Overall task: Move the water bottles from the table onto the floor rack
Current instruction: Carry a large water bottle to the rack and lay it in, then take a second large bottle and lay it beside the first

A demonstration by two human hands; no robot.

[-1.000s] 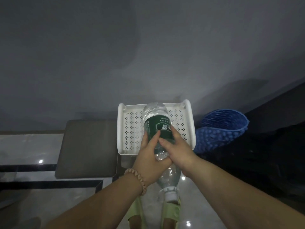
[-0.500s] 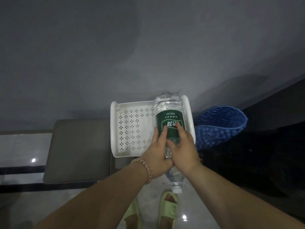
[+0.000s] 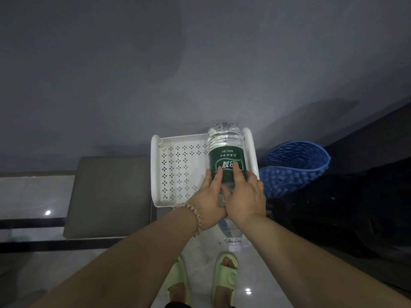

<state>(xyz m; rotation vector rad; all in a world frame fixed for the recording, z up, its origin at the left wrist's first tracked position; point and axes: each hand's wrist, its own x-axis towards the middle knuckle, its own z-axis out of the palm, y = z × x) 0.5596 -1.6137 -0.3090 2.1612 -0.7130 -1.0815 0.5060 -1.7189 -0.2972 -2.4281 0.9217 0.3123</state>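
Your two hands have carried the big water bottle (image 3: 226,152) from the middle of the white floor rack (image 3: 178,172) over to its right side. Now the bottle lies long-ways just beside the rack's right rim. Its bottom points to 12 o'clock and its cap points to 6 o'clock, toward you. You cannot tell if it already rests on the rack. Your left hand (image 3: 210,200) and your right hand (image 3: 244,197) both hold the bottle, fingers wrapped over its green label, with the hands touching each other. A bead bracelet (image 3: 195,215) sits on your left wrist. A blue bumpy basket (image 3: 293,170) lies at 3 o'clock from the rack. A grey mat (image 3: 109,196) lies at 9 o'clock. Your green slippers (image 3: 224,278) are at 6 o'clock.
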